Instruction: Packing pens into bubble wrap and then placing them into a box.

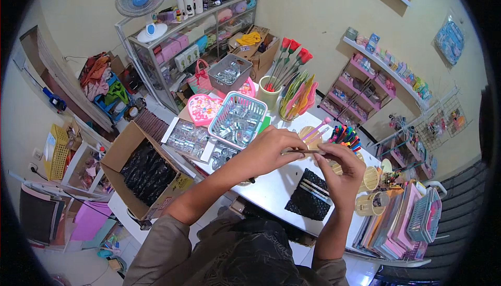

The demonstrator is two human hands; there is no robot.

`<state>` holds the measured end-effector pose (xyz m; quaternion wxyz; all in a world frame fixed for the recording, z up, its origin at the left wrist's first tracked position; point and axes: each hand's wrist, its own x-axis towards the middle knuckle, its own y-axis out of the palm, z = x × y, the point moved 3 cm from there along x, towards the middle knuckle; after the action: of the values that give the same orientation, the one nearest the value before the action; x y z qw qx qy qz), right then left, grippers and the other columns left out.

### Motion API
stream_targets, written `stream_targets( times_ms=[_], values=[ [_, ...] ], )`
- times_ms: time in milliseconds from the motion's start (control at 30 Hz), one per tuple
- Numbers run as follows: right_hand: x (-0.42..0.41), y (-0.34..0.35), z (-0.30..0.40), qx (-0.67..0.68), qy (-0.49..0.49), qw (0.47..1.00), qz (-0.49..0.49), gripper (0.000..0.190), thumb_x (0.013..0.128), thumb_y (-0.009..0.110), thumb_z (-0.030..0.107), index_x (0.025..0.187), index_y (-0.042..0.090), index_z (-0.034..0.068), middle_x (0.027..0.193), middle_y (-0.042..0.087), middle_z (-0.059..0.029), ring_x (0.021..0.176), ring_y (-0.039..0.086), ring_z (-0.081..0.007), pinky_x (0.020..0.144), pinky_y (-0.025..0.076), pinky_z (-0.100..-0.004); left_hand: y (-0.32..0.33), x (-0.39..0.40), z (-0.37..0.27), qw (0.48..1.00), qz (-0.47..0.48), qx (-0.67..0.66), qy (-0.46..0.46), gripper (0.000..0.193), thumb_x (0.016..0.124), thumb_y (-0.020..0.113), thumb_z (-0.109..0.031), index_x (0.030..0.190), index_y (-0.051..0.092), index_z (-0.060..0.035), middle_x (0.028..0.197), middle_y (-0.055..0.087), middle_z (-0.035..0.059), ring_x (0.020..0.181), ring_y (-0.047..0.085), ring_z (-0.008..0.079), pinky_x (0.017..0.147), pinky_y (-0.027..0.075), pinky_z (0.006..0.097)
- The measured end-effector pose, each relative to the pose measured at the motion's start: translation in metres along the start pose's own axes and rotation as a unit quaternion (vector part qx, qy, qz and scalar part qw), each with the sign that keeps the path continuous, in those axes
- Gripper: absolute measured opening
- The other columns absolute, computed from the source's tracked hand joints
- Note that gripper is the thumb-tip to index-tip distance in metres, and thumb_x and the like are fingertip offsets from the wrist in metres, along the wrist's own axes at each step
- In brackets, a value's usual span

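Observation:
My left hand (pixel 280 147) and my right hand (pixel 342 166) are raised over the white table (pixel 266 192), pinching between them a thin, narrow brownish strip (pixel 307 151) seen nearly edge-on. Its exact kind cannot be told. Below my right hand lies a black textured sheet (pixel 307 203), possibly bubble wrap, with several slim light-coloured sticks (pixel 313 188) on it. Just beyond the hands are a round cream basket (pixel 311 134) with a pink-topped pen in it and a bunch of colourful markers (pixel 345 137).
A teal basket (pixel 238 119) of small clear packs stands left of centre, near a cardboard box (pixel 117 145) lined with black plastic. Artificial red roses (pixel 293 47) rise from a green pot (pixel 269 98). Cream baskets (pixel 371 203) and stacked coloured sheets (pixel 395 223) occupy the right side.

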<state>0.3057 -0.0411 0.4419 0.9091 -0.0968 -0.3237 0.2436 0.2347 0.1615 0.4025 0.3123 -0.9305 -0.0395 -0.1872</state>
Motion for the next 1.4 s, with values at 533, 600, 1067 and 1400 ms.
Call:
stream_targets(
  times_ms=[533, 600, 1067, 1400],
  values=[
    [-0.132, -0.098, -0.062, -0.041, 0.161, 0.983, -0.079, 0.017, 0.09, 0.085, -0.004, 0.107, 0.085, -0.002, 0.105, 0.082, -0.0142, 0.097, 0.08, -0.0203, 0.088, 0.064, -0.0317, 0.087, -0.007, -0.043, 0.994, 0.057, 0.078, 0.054, 0.023, 0.099, 0.078, -0.017, 0.12, 0.083, -0.0096, 0.108, 0.079, 0.007, 0.101, 0.073, 0.0289, 0.089, 0.052, 0.0426],
    [-0.15, -0.099, -0.078, -0.062, 0.182, 0.978, -0.075, 0.018, 0.089, 0.086, -0.004, 0.107, 0.086, 0.0, 0.104, 0.083, -0.0141, 0.094, 0.08, -0.0215, 0.086, 0.063, -0.0322, 0.108, -0.008, -0.036, 0.992, 0.074, 0.09, 0.051, 0.022, 0.098, 0.079, -0.017, 0.119, 0.084, -0.01, 0.107, 0.079, 0.0059, 0.102, 0.072, 0.0275, 0.089, 0.051, 0.042],
    [-0.188, -0.082, -0.117, -0.162, 0.152, 0.975, -0.024, 0.018, 0.085, 0.085, 0.001, 0.102, 0.085, 0.004, 0.103, 0.076, -0.0097, 0.102, 0.071, -0.0301, 0.09, 0.059, -0.0416, 0.163, -0.039, 0.007, 0.989, 0.042, 0.139, 0.033, 0.032, 0.092, 0.085, -0.017, 0.123, 0.083, -0.0127, 0.131, 0.074, 0.005, 0.124, 0.067, 0.0273, 0.104, 0.046, 0.0427],
    [-0.163, -0.082, -0.116, -0.169, 0.139, 0.976, -0.023, 0.026, 0.087, 0.088, 0.012, 0.111, 0.083, 0.004, 0.116, 0.072, -0.0129, 0.114, 0.069, -0.0332, 0.101, 0.056, -0.0435, 0.169, -0.018, 0.028, 0.988, 0.102, 0.07, 0.093, 0.035, 0.095, 0.085, -0.021, 0.128, 0.083, -0.012, 0.134, 0.077, 0.0053, 0.126, 0.069, 0.026, 0.111, 0.045, 0.0434]
  ],
)
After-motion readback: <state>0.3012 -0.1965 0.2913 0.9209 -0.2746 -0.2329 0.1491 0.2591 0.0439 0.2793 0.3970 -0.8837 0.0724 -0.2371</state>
